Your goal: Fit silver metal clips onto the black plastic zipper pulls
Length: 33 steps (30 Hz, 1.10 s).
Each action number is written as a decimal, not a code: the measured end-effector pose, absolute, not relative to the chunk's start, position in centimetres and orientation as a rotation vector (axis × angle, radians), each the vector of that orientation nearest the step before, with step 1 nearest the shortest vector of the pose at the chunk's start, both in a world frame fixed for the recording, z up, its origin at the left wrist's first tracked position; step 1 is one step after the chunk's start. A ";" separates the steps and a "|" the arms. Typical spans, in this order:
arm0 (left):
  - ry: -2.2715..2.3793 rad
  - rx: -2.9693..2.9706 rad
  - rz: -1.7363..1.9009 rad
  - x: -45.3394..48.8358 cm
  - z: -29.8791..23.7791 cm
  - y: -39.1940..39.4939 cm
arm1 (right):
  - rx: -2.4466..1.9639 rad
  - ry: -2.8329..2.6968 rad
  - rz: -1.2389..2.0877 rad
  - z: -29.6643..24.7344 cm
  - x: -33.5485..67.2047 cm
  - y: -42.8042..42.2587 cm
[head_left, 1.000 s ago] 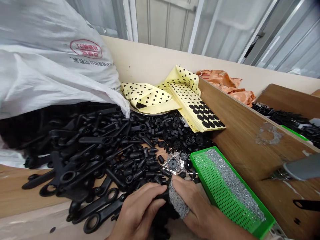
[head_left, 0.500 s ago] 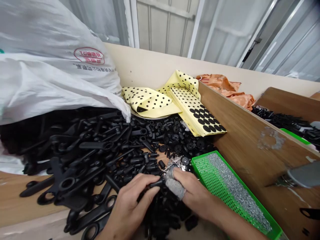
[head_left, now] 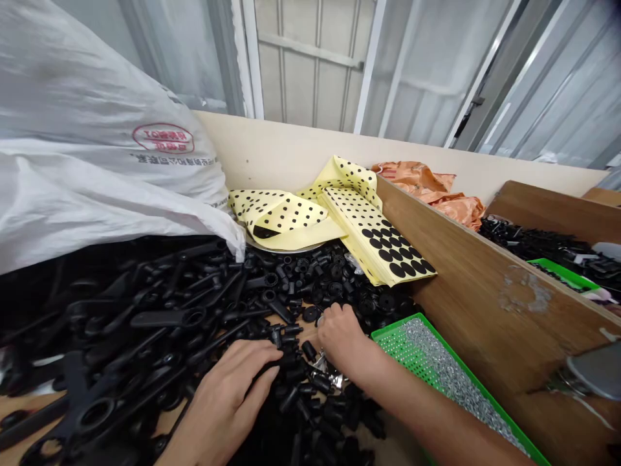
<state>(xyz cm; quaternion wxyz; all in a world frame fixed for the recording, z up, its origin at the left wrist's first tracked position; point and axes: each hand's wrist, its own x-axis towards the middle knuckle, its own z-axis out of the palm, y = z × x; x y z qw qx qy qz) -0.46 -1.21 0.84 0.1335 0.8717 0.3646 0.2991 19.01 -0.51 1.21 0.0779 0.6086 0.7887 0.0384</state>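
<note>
A big heap of black plastic parts (head_left: 160,323), long eyed handles and short cylinders, covers the wooden bench. My left hand (head_left: 233,395) lies on the heap with its fingers curled over some short black cylinders. My right hand (head_left: 342,336) reaches further back, knuckles up, fingers bent down into the small black round parts and shiny metal bits (head_left: 325,369); what they grip is hidden. A green perforated tray (head_left: 402,340) holding small silvery screws sits just right of my right wrist.
A large white sack (head_left: 97,168) spills the black parts at left. Yellow sheets with black dots (head_left: 378,233) lie at the back. A wooden divider (head_left: 485,285) walls off the right side, where another green tray (head_left: 563,272) and more black parts lie. An orange bag (head_left: 427,184) sits behind.
Both hands have separated from a small black part held between them. My right hand moved forward into the small round parts; my left stayed on the heap. The view tilted up.
</note>
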 end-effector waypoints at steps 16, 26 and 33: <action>0.734 2.913 0.382 14.2 2.5 8.9 | 1.959 2.269 0.027 -0.1 18.7 1.2; 0.682 2.893 0.386 15.2 3.1 10.1 | 2.083 2.239 -0.028 0.6 20.2 0.5; 0.792 2.722 0.496 9.7 4.4 8.3 | 2.079 2.500 -0.142 4.6 25.7 -2.8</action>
